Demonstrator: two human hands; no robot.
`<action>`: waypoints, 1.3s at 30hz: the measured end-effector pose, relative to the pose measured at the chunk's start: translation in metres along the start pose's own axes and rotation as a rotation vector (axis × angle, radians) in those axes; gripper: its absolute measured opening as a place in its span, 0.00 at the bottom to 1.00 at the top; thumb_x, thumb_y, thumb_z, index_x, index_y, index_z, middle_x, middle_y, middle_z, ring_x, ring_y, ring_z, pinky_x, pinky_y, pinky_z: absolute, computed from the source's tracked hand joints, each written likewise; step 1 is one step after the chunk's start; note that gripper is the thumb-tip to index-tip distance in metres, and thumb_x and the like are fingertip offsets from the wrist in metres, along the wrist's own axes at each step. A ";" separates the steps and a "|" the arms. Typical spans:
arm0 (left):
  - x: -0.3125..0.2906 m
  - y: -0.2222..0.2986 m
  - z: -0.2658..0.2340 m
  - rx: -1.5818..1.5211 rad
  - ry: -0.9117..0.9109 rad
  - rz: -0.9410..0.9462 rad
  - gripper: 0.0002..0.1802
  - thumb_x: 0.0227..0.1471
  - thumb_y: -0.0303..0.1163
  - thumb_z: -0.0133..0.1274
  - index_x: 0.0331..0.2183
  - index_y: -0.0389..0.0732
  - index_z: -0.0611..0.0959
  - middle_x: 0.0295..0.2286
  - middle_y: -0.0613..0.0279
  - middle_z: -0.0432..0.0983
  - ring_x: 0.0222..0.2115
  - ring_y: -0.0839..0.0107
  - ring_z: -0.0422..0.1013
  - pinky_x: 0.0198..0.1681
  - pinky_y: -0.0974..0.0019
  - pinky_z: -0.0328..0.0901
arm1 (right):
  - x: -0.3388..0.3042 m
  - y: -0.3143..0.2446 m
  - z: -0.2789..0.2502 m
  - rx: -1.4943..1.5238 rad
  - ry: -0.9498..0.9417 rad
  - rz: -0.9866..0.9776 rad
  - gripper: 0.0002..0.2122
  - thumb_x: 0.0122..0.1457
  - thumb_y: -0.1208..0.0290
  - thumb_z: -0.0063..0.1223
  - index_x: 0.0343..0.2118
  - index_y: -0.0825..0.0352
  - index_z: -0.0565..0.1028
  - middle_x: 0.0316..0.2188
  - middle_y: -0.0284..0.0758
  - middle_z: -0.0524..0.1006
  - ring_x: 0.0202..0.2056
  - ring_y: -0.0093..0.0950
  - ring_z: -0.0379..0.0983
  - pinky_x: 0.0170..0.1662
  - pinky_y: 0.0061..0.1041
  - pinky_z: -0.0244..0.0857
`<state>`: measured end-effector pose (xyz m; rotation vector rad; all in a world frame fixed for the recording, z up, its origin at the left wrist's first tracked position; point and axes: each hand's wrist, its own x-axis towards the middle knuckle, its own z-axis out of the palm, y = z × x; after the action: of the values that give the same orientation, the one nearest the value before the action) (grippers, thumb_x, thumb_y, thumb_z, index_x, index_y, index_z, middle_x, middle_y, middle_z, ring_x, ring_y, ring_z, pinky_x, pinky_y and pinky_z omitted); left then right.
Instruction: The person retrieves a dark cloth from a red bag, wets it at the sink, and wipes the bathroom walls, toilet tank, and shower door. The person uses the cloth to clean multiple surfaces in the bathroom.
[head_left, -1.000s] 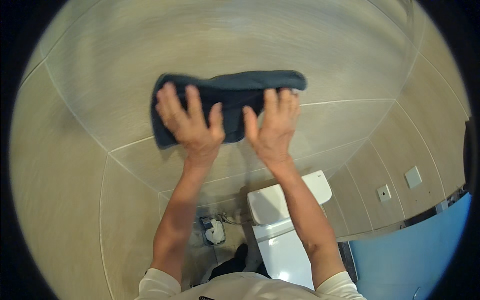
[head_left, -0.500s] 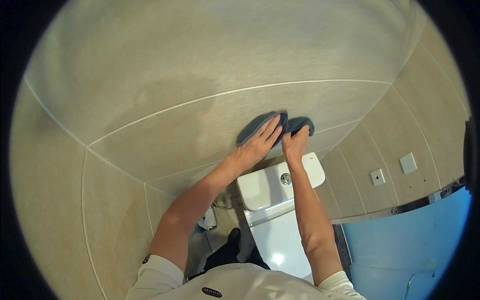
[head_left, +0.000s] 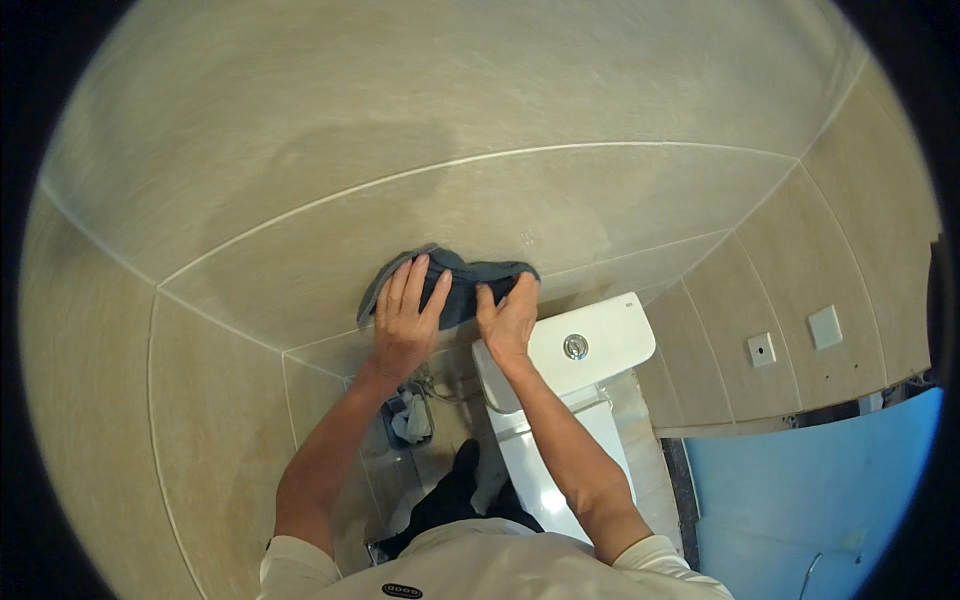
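A dark grey-blue cloth (head_left: 458, 300) lies bunched against the beige tiled wall (head_left: 560, 215), left of the toilet tank and above its level. My left hand (head_left: 405, 315) presses flat on the cloth's left part, fingers stretched upward over it. With thumb and fingers my right hand (head_left: 510, 315) grips the cloth's right end. Below my right forearm stands the white toilet tank (head_left: 550, 352), its round chrome flush button (head_left: 576, 346) in plain view. The toilet's white lid (head_left: 540, 470) is partly covered by that forearm.
A small bin with crumpled white paper (head_left: 410, 415) sits on the floor left of the toilet, near a hose. On the right wall are two square plates (head_left: 825, 327). A blue panel (head_left: 800, 510) fills the lower right.
Both hands have slid the cloth left along the wall, away from above the tank. The cloth is spread wider between them, and the bin shows more fully.
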<state>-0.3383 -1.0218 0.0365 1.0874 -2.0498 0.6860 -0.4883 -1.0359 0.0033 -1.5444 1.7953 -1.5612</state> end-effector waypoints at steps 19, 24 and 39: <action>-0.026 0.039 0.059 -0.445 -0.208 0.043 0.26 0.39 0.19 0.49 0.46 0.29 0.73 0.52 0.47 0.63 0.53 0.55 0.61 0.52 0.58 0.60 | 0.005 0.098 0.016 0.501 -0.009 0.525 0.13 0.44 0.78 0.48 0.35 0.76 0.63 0.33 0.44 0.69 0.34 0.30 0.65 0.40 0.26 0.62; -0.083 0.008 0.015 -0.047 -0.033 -0.299 0.21 0.44 0.24 0.49 0.44 0.32 0.76 0.48 0.47 0.66 0.50 0.53 0.62 0.52 0.52 0.57 | -0.054 0.016 0.065 0.554 -0.196 0.685 0.13 0.47 0.79 0.55 0.34 0.72 0.63 0.31 0.40 0.69 0.34 0.29 0.64 0.41 0.29 0.62; -0.177 -0.054 0.001 0.138 0.212 -1.150 0.26 0.39 0.21 0.52 0.44 0.31 0.66 0.46 0.43 0.59 0.49 0.49 0.57 0.52 0.55 0.55 | -0.159 -0.013 0.170 0.869 -0.320 0.823 0.13 0.48 0.79 0.56 0.34 0.66 0.63 0.27 0.32 0.67 0.28 0.23 0.63 0.34 0.25 0.61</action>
<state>-0.2222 -0.9652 -0.0967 1.8854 -0.9193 0.2985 -0.2899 -0.9880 -0.1104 -0.4927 1.0755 -1.2706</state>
